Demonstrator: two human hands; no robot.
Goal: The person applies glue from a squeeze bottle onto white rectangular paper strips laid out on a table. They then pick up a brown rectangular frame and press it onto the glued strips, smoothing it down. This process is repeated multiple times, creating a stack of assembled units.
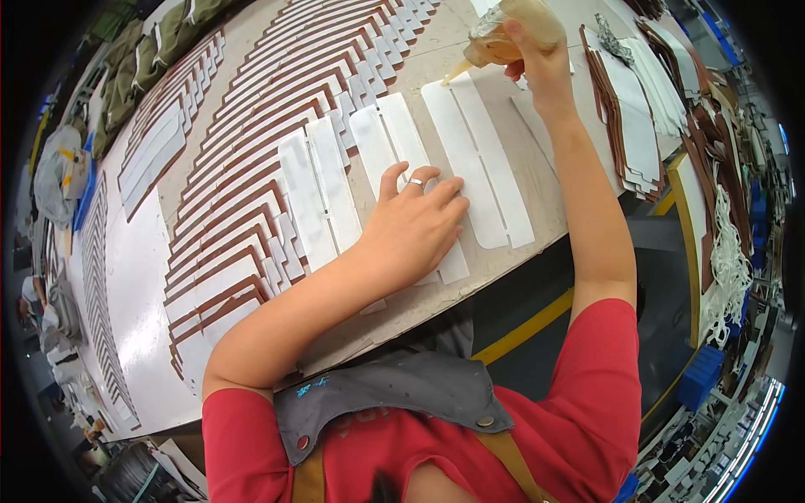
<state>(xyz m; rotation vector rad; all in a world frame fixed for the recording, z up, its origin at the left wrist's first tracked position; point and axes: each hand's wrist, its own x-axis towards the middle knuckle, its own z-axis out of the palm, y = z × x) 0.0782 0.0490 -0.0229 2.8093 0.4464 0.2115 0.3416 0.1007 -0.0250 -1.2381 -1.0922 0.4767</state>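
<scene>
My right hand (pixel 543 63) grips a translucent squeeze bottle (pixel 527 27) with yellowish contents, tilted so its amber nozzle (pixel 457 72) points down at the top end of a white slotted strip (pixel 478 163). Whether the tip touches the strip is too small to tell. My left hand (pixel 415 222), a ring on one finger, rests with bent, parted fingers over a second white slotted strip (pixel 381 130) and partly hides it. Left of that lies a third white slotted strip (pixel 319 193). Nothing shows in the left hand's grasp.
Long overlapping rows of white-and-brown pieces (pixel 251 163) cover the table's left side. Stacked brown and white pieces (pixel 619 117) lie at the right, near crumpled foil (pixel 615 39). Olive fabric (pixel 147 59) sits at the far left. White cords (pixel 726 260) hang beyond the table's right edge.
</scene>
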